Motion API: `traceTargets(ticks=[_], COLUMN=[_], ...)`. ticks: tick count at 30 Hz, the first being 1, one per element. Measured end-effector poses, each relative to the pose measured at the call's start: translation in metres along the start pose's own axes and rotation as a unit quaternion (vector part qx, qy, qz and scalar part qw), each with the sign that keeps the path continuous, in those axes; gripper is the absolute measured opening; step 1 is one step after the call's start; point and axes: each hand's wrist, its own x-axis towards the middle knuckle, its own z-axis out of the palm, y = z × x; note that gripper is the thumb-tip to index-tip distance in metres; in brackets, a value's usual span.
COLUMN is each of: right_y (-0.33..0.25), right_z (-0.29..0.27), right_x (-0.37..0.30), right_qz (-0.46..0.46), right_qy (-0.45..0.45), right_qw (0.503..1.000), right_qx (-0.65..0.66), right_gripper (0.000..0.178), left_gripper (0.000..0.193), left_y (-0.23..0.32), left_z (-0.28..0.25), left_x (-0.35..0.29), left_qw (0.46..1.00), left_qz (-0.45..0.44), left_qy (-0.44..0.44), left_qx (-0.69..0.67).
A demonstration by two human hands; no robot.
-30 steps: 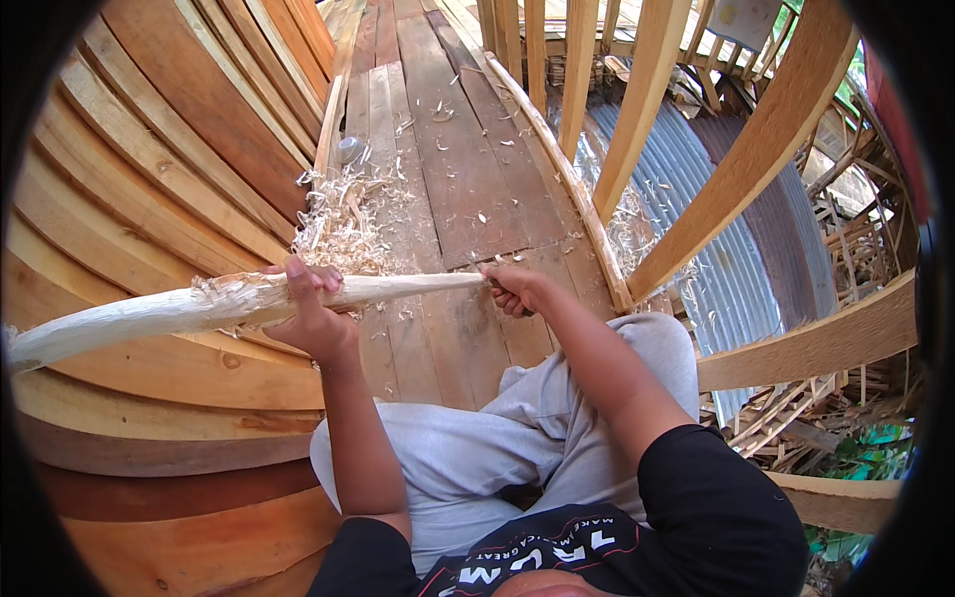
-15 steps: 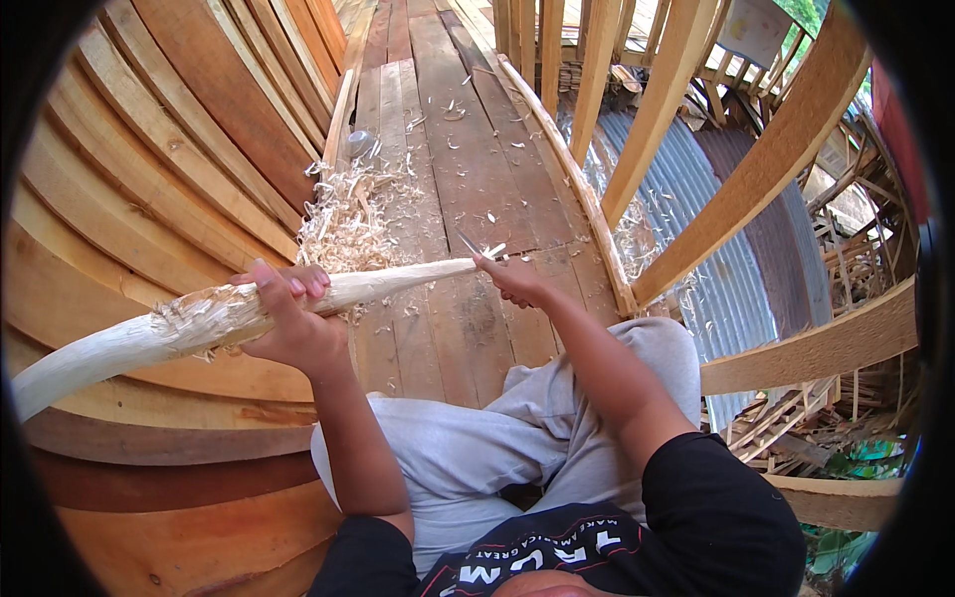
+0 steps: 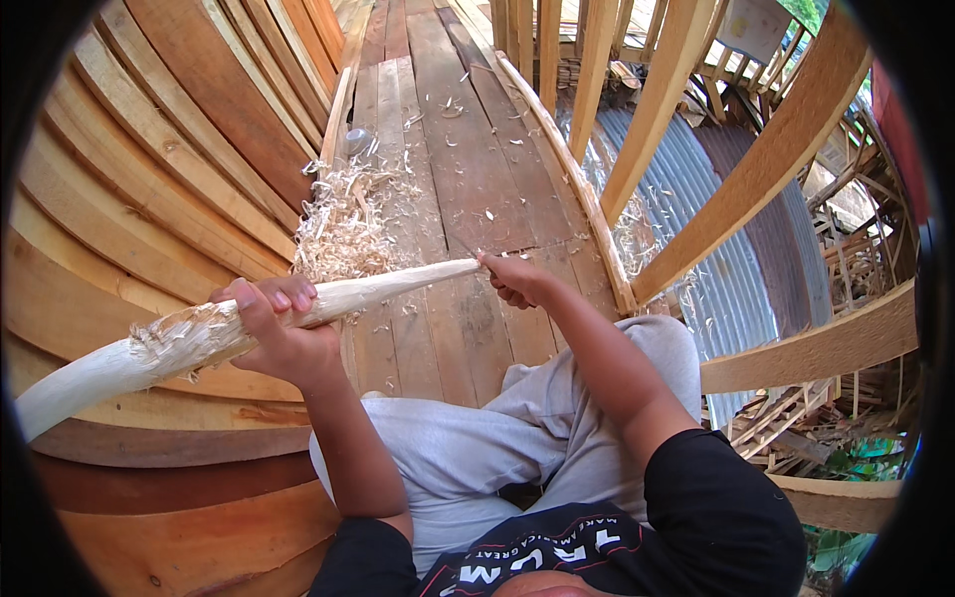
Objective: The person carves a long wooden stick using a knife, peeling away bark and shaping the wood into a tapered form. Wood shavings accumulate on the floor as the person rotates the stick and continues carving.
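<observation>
Two bare hands are on a long, pale, peeled wooden pole (image 3: 373,287) that slants across the person's front, thick at the left and tapering to a narrow tip near the middle. The left hand (image 3: 284,333) is wrapped around it, thumb and fingers clasping beside a rough, shaggy section. The right hand (image 3: 515,279), curled closed at the tip, grips a knife (image 3: 470,247) whose thin blade is hard to make out. Beyond the pole, curly wood shavings (image 3: 343,231) heap on a plank floor (image 3: 473,189). Wooden boards (image 3: 129,214) line the left; corrugated metal sheets (image 3: 711,234) lie to the right.
</observation>
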Motion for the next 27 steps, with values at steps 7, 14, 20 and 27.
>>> traceTargets(ticks=[7, 14, 20, 27], right_y=[-0.003, -0.013, -0.007, -0.005], right_z=[-0.027, 0.011, -0.001, -0.021], right_x=[-0.009, -0.038, -0.019, -0.005], right_qz=[0.017, -0.143, -0.086, -0.013], right_qy=[-0.196, 0.185, 0.138, -0.034], right_qw=[0.969, 0.969, 0.987, 0.985], right_qx=[0.148, -0.081, 0.000, 0.166], right_gripper=[0.056, 0.063, 0.063, 0.061], left_gripper=[0.021, 0.020, 0.019, 0.012], left_y=[0.010, 0.004, 0.008, 0.011], left_z=[-0.018, -0.017, -0.012, -0.005], left_x=[0.018, 0.017, 0.009, 0.006], left_qw=[0.999, 0.999, 1.000, 1.000], left_qz=[0.008, -0.007, 0.001, 0.010], left_qy=[-0.024, 0.012, -0.018, -0.014], left_qx=[-0.024, -0.029, 0.005, -0.014])
